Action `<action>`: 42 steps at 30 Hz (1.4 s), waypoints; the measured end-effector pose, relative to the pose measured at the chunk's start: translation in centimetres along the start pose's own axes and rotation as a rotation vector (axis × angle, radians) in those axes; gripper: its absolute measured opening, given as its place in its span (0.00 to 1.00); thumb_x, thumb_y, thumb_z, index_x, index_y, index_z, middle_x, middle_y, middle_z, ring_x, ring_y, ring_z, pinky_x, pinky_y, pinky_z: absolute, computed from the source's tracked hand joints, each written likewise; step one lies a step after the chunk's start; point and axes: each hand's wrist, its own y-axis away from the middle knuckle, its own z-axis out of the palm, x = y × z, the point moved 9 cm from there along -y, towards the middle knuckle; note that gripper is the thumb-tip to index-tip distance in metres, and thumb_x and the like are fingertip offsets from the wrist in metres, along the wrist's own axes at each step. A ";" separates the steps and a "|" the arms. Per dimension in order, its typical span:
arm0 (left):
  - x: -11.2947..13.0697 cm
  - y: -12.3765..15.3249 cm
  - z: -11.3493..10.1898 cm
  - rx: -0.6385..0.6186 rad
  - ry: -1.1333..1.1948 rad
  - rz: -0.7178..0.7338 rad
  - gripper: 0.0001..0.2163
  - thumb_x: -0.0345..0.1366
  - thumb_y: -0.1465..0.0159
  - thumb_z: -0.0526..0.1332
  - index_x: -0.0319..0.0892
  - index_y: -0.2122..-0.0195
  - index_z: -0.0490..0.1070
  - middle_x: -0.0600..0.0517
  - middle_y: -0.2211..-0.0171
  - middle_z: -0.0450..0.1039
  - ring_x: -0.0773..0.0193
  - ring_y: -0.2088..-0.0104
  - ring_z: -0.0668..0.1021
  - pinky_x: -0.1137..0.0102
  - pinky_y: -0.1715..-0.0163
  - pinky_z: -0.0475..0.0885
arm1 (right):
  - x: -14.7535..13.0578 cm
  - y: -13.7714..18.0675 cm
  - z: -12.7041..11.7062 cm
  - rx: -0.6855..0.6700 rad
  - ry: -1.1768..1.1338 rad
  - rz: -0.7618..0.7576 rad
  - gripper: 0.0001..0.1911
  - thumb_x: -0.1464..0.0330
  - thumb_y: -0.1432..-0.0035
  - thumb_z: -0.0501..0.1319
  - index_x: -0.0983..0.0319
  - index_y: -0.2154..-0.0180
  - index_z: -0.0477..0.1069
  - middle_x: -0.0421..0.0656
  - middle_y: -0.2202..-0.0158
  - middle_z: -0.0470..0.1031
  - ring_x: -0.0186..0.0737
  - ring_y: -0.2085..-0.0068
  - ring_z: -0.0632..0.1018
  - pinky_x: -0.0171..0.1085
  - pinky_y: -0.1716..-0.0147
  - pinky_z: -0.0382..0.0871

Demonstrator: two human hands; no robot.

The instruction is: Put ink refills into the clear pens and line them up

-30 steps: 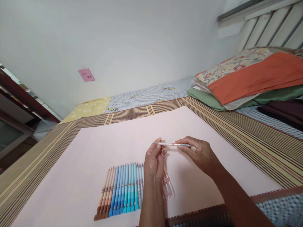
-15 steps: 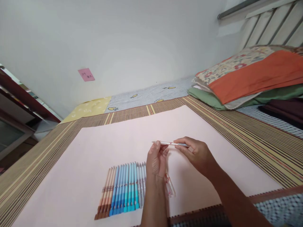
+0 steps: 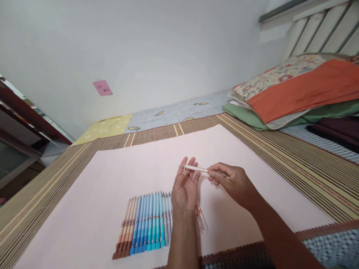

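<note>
My right hand (image 3: 231, 183) pinches a slim white pen (image 3: 196, 168) near its right end, holding it almost level above the pink sheet. Palm up, my left hand (image 3: 185, 190) is open with its fingers apart. The pen's pointed end crosses in front of those fingers; whether it touches them I cannot tell. Left of my left wrist lies a neat row of pens: several brown ones (image 3: 127, 228), several blue ones (image 3: 141, 222), several turquoise ones (image 3: 155, 220) and some clear-white ones (image 3: 166, 216). A few clear pens with red marks (image 3: 203, 220) lie partly hidden behind my left forearm.
The pink sheet (image 3: 112, 175) lies on a striped mat (image 3: 70, 168). Folded cloths with an orange and floral cover (image 3: 303, 89) are stacked at the right. A white wall (image 3: 168, 48) with a pink note (image 3: 102, 88) stands behind.
My left fingers have opened from their pinch on the pen's tip end and spread apart. My right hand keeps the pen, which has barely shifted.
</note>
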 end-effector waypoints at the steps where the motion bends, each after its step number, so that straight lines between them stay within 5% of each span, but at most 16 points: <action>1: 0.0 -0.1 -0.4 0.037 -0.012 0.014 0.13 0.34 0.43 0.71 0.41 0.57 0.79 0.43 0.52 0.79 0.58 0.51 0.79 0.69 0.54 0.74 | -0.1 0.0 -0.1 0.012 0.029 -0.006 0.13 0.57 0.37 0.60 0.59 0.64 0.77 0.39 0.71 0.79 0.38 0.70 0.77 0.35 0.69 0.70; 7: -0.4 -0.7 -2.0 0.153 -0.119 0.085 0.14 0.41 0.50 0.77 0.38 0.72 0.77 0.51 0.72 0.76 0.68 0.69 0.77 0.75 0.67 0.71 | -1.2 0.1 -0.1 0.068 0.226 -0.114 0.11 0.59 0.37 0.60 0.58 0.61 0.77 0.39 0.67 0.80 0.39 0.67 0.78 0.36 0.66 0.68; 11: -0.1 -0.6 -1.6 0.118 -0.106 0.080 0.12 0.36 0.51 0.77 0.39 0.68 0.79 0.51 0.68 0.78 0.68 0.66 0.78 0.75 0.64 0.71 | -0.5 0.1 0.4 0.009 0.130 -0.055 0.13 0.57 0.36 0.59 0.58 0.63 0.76 0.39 0.70 0.79 0.38 0.70 0.77 0.36 0.68 0.69; 18: 0.3 0.2 0.7 -0.054 -0.079 0.029 0.19 0.30 0.48 0.71 0.41 0.53 0.79 0.42 0.48 0.77 0.56 0.48 0.77 0.65 0.50 0.71 | 0.2 0.1 0.4 -0.058 -0.079 0.044 0.16 0.54 0.37 0.60 0.60 0.64 0.75 0.40 0.73 0.78 0.37 0.73 0.75 0.36 0.71 0.70; 22: 0.1 0.0 -0.3 0.044 -0.108 0.055 0.12 0.40 0.44 0.73 0.39 0.62 0.78 0.47 0.62 0.79 0.61 0.59 0.80 0.70 0.60 0.73 | -0.3 0.2 0.4 -0.033 0.009 0.016 0.14 0.55 0.37 0.60 0.59 0.63 0.75 0.40 0.71 0.78 0.38 0.71 0.76 0.37 0.69 0.70; 26: -0.3 -0.4 -1.0 0.093 -0.155 0.050 0.14 0.39 0.50 0.77 0.38 0.74 0.75 0.53 0.75 0.74 0.70 0.72 0.76 0.75 0.68 0.69 | -0.4 0.2 0.8 -0.043 0.045 0.016 0.13 0.56 0.37 0.60 0.59 0.64 0.75 0.40 0.70 0.79 0.38 0.70 0.77 0.37 0.69 0.70; 36: 0.4 0.5 1.6 -0.131 -0.160 0.055 0.12 0.34 0.46 0.75 0.38 0.61 0.80 0.49 0.65 0.78 0.65 0.63 0.78 0.71 0.57 0.70 | 0.8 0.5 1.6 -0.229 -0.269 0.143 0.19 0.53 0.38 0.61 0.62 0.68 0.74 0.41 0.75 0.77 0.33 0.78 0.74 0.34 0.76 0.65; 42: 0.8 1.0 2.3 -0.150 -0.169 0.065 0.15 0.36 0.47 0.75 0.39 0.58 0.80 0.47 0.62 0.79 0.60 0.58 0.79 0.67 0.54 0.70 | 0.8 0.7 2.3 -0.312 -0.370 0.183 0.22 0.50 0.38 0.60 0.64 0.64 0.74 0.40 0.77 0.76 0.33 0.80 0.73 0.34 0.78 0.64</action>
